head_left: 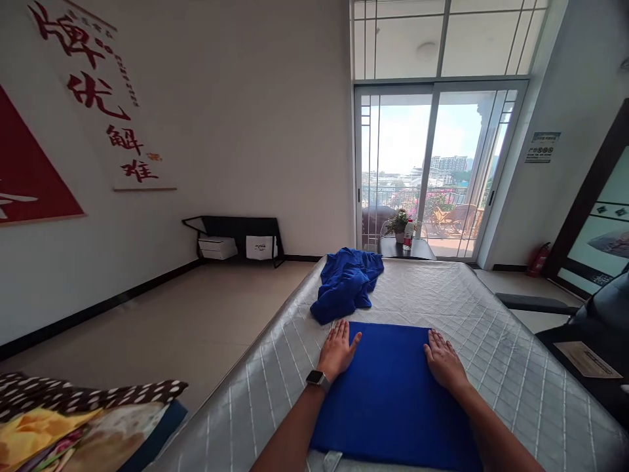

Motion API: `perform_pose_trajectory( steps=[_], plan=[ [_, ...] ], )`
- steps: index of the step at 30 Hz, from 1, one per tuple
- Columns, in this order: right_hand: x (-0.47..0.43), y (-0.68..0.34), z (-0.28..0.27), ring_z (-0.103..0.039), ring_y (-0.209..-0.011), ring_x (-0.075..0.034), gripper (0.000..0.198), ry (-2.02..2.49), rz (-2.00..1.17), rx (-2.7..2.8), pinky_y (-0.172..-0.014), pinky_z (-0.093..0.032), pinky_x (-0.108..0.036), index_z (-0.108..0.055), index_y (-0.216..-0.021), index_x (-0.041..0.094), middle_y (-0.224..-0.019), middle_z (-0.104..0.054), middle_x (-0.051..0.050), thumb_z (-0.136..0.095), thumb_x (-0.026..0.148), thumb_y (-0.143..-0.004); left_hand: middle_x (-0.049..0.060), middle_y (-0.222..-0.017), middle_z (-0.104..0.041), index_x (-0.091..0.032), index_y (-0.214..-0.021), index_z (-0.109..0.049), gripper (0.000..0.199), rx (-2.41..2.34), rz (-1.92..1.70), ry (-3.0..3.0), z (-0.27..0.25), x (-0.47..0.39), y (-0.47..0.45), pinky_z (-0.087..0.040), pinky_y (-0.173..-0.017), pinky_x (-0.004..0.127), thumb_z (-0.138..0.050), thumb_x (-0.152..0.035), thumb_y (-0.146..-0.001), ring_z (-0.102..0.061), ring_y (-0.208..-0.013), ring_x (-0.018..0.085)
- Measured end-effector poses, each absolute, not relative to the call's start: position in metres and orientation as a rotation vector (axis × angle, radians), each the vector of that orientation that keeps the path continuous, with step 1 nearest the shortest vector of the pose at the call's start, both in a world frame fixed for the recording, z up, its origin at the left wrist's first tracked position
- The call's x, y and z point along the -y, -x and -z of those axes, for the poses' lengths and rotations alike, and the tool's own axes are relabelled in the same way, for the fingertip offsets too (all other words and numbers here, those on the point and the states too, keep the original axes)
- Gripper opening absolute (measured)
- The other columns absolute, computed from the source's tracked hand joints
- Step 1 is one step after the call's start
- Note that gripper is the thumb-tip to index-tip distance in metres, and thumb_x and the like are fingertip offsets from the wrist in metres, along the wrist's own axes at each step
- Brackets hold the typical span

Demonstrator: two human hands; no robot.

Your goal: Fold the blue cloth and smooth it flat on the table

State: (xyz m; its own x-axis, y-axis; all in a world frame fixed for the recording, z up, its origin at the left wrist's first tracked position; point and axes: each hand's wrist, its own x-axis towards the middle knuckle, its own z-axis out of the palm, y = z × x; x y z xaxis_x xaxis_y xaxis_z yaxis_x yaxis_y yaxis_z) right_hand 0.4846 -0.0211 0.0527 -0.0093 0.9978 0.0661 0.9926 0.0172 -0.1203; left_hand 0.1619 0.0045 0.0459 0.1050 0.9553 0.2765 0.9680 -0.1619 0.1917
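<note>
A flat blue cloth folded into a rectangle point(390, 393) lies before me on the quilted silver-grey mattress point(501, 347). My left hand point(339, 351) rests at its upper left edge, fingers stretched out and thumb spread over the cloth. On the upper right edge lies my right hand point(445, 357), also flat with fingers extended. A smartwatch point(318, 378) is on my left wrist. Just beyond my left hand sits a crumpled blue cloth point(348, 282). A small pale strip point(333, 460) shows at the near edge of the folded cloth.
Patterned fabrics point(88, 426) are piled at the lower left. Past the mattress's far edge, a small dark table point(417, 249) holds a potted plant point(399, 226) and a bottle point(407, 236). A black chair point(590, 334) with a paper on it stands at the right.
</note>
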Motion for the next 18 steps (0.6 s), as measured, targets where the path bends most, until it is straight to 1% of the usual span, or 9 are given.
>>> perform_pose_trajectory(
  steps=[6,13,18],
  plan=[
    [0.031,-0.482,-0.065,-0.009,-0.149,-0.021,0.063,2.164,-0.032,2.194,-0.120,-0.010,-0.041,-0.021,-0.154,0.006,-0.161,-0.017,-0.011,-0.018,0.036,-0.099,0.018,-0.155,-0.034,-0.006,-0.150,-0.035,0.082,2.015,0.536,2.307,-0.047,-0.003,-0.161,-0.026,-0.118,0.043,-0.013,-0.065,-0.097,-0.029,-0.145,0.028],
    [0.050,-0.487,-0.053,-0.009,-0.149,-0.017,0.064,2.131,-0.081,2.185,-0.121,-0.007,-0.038,-0.018,-0.155,0.010,-0.162,-0.013,-0.005,-0.013,0.041,-0.099,0.021,-0.156,-0.032,0.000,-0.149,-0.034,0.085,2.003,0.494,2.310,-0.040,-0.009,-0.162,-0.023,-0.119,0.042,-0.011,-0.064,-0.098,-0.027,-0.146,0.028],
    [0.054,-0.485,-0.053,-0.008,-0.149,-0.019,0.063,2.118,-0.071,2.192,-0.121,-0.005,-0.040,-0.016,-0.155,0.007,-0.162,-0.014,-0.008,-0.014,0.037,-0.099,0.021,-0.154,-0.035,-0.002,-0.148,-0.036,0.082,2.006,0.472,2.246,-0.041,-0.007,-0.161,-0.026,-0.118,0.044,-0.013,-0.063,-0.098,-0.029,-0.145,0.029]
  ],
)
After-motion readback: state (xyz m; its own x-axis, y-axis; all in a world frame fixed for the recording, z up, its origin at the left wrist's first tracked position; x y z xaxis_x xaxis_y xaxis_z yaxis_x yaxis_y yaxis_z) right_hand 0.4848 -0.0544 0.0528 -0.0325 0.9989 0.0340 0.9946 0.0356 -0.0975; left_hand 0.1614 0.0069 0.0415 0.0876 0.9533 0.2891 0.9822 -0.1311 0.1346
